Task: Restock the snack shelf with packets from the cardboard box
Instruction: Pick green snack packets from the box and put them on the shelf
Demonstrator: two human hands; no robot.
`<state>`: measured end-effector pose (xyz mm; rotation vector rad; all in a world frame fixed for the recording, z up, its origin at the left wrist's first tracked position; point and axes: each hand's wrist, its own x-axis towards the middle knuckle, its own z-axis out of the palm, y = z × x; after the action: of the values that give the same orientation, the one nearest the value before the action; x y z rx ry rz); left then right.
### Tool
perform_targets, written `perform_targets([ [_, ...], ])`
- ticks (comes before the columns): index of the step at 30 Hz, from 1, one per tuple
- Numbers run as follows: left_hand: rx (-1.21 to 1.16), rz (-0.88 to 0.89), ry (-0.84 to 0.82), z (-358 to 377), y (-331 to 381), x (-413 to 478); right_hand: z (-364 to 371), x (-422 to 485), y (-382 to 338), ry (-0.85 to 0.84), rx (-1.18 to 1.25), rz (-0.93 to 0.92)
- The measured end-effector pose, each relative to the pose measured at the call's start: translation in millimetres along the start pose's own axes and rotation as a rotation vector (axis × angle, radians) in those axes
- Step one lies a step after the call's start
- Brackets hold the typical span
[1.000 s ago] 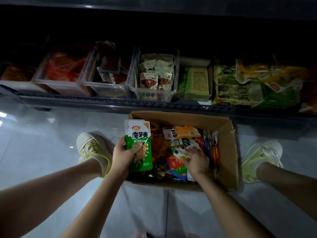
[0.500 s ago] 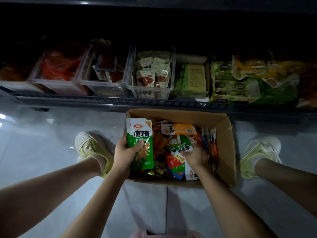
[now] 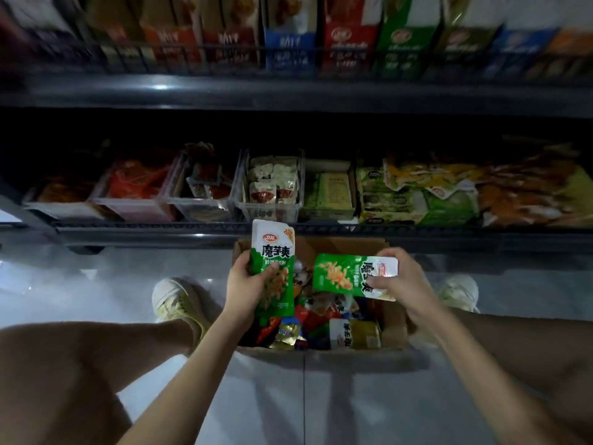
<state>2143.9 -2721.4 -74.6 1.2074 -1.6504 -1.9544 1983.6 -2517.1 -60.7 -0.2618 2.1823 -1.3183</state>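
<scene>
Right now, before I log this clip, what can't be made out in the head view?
- Upper-shelf boxes: motion blur, print unreadable.
- Far-left bins on the lower shelf: too dark to tell contents.
- Cardboard box: floor and packet count hidden under the pile, the upright green packet in the left hand and the sideways green packet in the right hand.

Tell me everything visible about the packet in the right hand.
The packet is a glossy, flat plastic pouch, green with a white top end, black characters, a small red logo and a picture of orange strips. It looks sealed. It lies sideways, white end to the right, held above the cardboard box. The right hand pinches its white end, thumb on the front.
</scene>
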Motion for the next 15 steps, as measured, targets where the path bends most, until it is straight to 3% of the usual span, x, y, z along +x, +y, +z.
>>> perform_targets([
  [5,0.014,0.103,-0.034,19,55,-14,-48,-28,-63,-0.049,0.206,-0.068],
  [15,0.067,0.347,-0.123,76,192,-15,-126,-24,-166,0.109,0.458,-0.254],
])
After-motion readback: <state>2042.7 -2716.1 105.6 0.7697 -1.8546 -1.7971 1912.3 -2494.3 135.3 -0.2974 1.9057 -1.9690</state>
